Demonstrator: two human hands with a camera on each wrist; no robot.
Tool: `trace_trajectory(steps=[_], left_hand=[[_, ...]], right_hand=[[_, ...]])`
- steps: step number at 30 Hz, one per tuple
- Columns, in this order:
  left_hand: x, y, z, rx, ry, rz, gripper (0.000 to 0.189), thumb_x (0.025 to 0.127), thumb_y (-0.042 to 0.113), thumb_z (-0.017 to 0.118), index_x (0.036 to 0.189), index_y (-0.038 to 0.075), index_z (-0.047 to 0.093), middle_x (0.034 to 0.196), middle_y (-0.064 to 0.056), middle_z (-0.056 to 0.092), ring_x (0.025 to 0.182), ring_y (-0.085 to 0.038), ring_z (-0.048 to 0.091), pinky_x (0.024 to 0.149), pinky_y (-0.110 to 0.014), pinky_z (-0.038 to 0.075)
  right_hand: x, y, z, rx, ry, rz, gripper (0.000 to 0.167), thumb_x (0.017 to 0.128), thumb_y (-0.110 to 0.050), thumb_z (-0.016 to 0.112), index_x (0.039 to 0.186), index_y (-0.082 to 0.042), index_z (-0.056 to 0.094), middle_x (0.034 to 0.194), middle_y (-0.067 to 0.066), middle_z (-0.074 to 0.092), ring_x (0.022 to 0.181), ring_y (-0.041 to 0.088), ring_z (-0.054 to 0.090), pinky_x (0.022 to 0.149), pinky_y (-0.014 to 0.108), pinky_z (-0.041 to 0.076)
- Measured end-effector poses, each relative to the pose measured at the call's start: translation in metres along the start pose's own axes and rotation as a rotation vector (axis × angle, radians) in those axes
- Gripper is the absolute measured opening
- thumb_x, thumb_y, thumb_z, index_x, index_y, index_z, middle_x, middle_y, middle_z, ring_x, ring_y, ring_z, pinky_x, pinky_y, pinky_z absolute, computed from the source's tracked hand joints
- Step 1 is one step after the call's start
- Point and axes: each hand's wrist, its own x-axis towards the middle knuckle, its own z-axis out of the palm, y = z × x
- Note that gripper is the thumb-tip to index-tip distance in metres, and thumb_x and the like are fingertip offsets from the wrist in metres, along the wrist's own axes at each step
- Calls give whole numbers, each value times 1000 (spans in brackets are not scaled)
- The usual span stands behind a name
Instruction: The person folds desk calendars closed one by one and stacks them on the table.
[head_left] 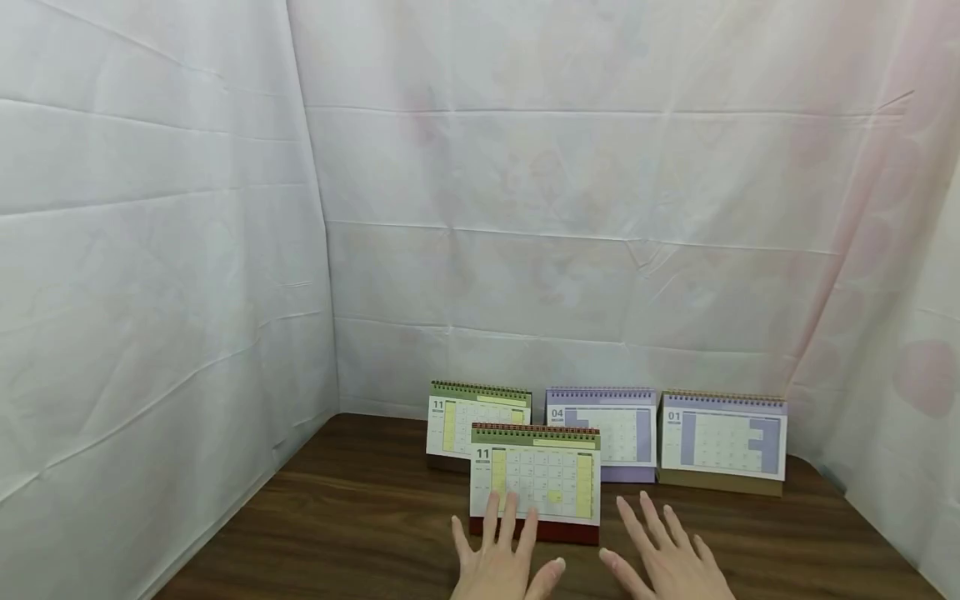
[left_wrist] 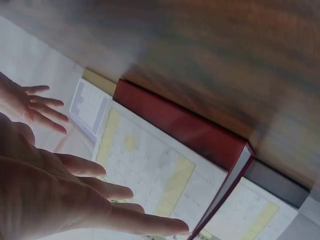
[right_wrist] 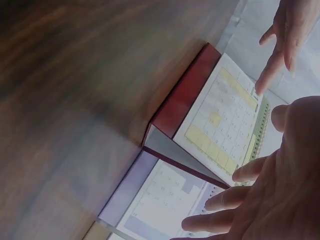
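A desk calendar (head_left: 536,479) with a dark red base, a green top band and yellow columns stands upright in front of the others, its page marked 11. My left hand (head_left: 501,558), fingers spread and straight, overlaps its lower left part in the head view. To the right of that calendar, my right hand (head_left: 671,554) hovers over the table with fingers spread, holding nothing. In the left wrist view the red base (left_wrist: 175,125) shows fully, and the left fingers (left_wrist: 150,222) extend along the page. The right wrist view shows the right fingers (right_wrist: 215,222) straight before the calendars.
Behind stand a green-topped calendar (head_left: 442,425) on the left, a purple calendar (head_left: 637,475) marked 04, partly hidden, and a purple-topped calendar (head_left: 723,442) marked 01 on a tan base. The dark wooden table (head_left: 337,517) meets white cloth walls (head_left: 525,250) at the back and sides.
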Motion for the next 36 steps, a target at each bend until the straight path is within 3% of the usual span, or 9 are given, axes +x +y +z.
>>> trace_trajectory(steps=[7,13,17,22,29,36], left_hand=[[12,-7,-23,-77,52,75,72,98,63,25,152,15,31,161,-17,14,149,-40,7,103,-79,3],[34,-18,-38,-102,187,67,68,100,59,21,156,20,18,163,-13,0,150,-39,-5,109,-73,3],[54,-28,-41,-137,297,34,63,102,53,25,156,22,14,163,-13,1,149,-39,-5,111,-71,8],[72,-41,-39,-240,368,-3,64,104,44,33,156,18,9,163,-14,-2,150,-38,-6,113,-68,7],[86,-52,-27,-385,371,-91,66,104,48,29,156,13,8,162,-17,4,150,-39,-1,113,-68,8],[98,-57,-23,-692,348,-246,75,103,53,23,155,5,0,160,-22,14,147,-43,15,115,-63,15]], right_hand=[[9,-5,-18,37,69,-66,81,92,-70,37,153,-17,27,153,23,33,136,51,34,92,73,34],[25,-9,-29,137,200,-195,73,99,-55,39,156,-15,16,156,23,26,139,49,30,91,73,36],[43,-9,-30,251,253,-273,71,101,-45,42,156,-14,10,158,22,21,143,47,24,102,68,31],[71,-6,-26,449,172,-253,72,104,-45,35,156,-11,0,161,21,6,147,45,12,111,66,17],[95,-7,-20,588,71,-130,73,104,-49,21,154,-2,-6,160,25,8,143,44,19,115,61,18],[108,-12,-19,748,-41,-49,74,104,-51,9,152,4,-1,159,27,0,146,45,3,118,57,6]])
